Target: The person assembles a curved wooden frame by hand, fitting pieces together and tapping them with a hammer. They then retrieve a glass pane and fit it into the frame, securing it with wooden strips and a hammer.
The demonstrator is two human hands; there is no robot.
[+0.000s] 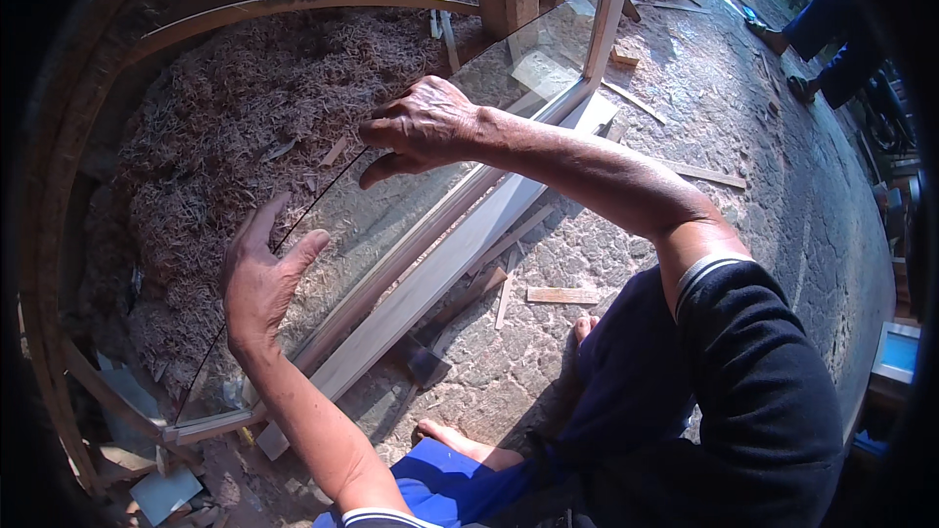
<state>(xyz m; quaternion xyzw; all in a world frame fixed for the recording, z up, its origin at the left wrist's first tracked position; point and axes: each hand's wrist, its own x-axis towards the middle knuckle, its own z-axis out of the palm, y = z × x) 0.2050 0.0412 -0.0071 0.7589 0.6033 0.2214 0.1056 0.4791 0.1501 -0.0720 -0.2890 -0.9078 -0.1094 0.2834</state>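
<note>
A clear glass pane (391, 205) sits tilted in a long, pale wooden frame (430, 274), running diagonally from lower left to upper right. The frame rests on stony ground beside wood shavings. One thin dark edge of the glass runs free along its upper left side.

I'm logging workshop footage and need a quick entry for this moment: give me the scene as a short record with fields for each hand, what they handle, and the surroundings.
left hand: left hand open, fingers spread, resting against the glass pane
right hand: right hand curled on the pane's upper edge
held thing: clear glass pane standing tilted in a wooden frame
behind pane: heap of wood shavings
ground: rough stone floor with wood offcuts
posture: bare foot near the frame
others: another person's feet at upper right
</note>
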